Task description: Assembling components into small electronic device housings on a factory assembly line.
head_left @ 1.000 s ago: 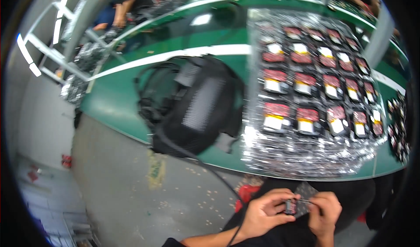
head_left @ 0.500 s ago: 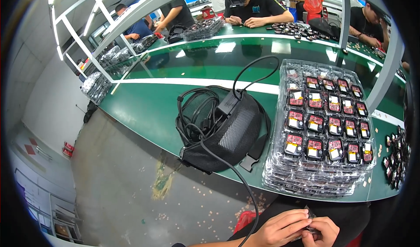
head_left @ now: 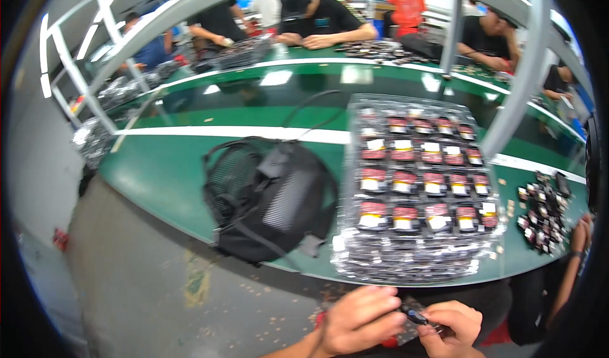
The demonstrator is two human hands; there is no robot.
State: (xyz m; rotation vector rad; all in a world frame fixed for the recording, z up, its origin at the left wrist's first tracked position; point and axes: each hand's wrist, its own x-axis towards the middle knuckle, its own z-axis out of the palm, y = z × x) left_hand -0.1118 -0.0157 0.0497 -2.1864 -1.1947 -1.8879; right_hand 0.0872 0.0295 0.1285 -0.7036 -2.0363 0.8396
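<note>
Low over my lap, near the front edge of the bench, my right hand (head_left: 451, 325) pinches a small black glossy device (head_left: 415, 315) between thumb and fingers. Its exact kind is too blurred to make out. My left hand (head_left: 363, 320) is beside the device's other end, its fingers stretched toward it and spread a little; whether they touch it is unclear. Beyond my hands stands a stack of clear plastic trays (head_left: 406, 256). The top tray holds rows of small black-framed units (head_left: 405, 181) with red, yellow and white parts.
A black mesh bag (head_left: 285, 212) with cables lies left of the trays on the green bench (head_left: 158, 167). A pile of small dark parts (head_left: 544, 215) is at the right, near another person's arm (head_left: 574, 256). Grey metal posts (head_left: 520, 85) rise beyond. Several people work across the bench.
The view has swung, so the bench and trays sit further left. My hands have come slightly apart, and the black device now shows between them. Another person's arm has appeared at the right.
</note>
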